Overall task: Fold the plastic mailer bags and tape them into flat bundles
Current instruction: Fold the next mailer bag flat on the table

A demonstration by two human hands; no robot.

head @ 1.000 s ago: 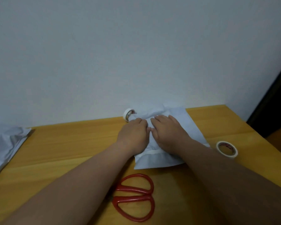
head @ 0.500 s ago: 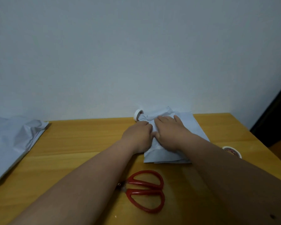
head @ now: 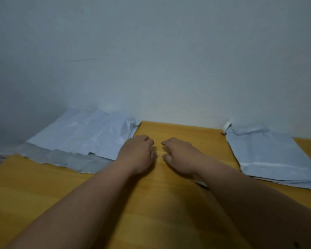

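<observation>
Between the two heaps of plastic, over the bare middle of the table point(head: 169, 203), both hands hover with nothing in them. A moment ago they were pressed together on the folded mailer bag; now they have let it go and come across to open wood. The left hand point(head: 136, 153) has its fingers loosely curled under, released, just beside the near right corner of the unfolded mailer bags point(head: 83, 137), which lie spread along the table's far left edge against the wall, a grey inner flap showing toward the near side. The right hand point(head: 180, 155) is likewise empty, fingers half bent and apart from everything. The folded mailer bag point(head: 269, 153) rests toward the far right edge, well apart from the hands, with a white strip across its near part; whether that strip is tape or the bag's own seal I cannot tell. A tape roll point(head: 227, 127) stands at its far left corner, touching the wall. Judging from this, one bundle is set aside and the hands are likely going for a fresh bag from the left pile
</observation>
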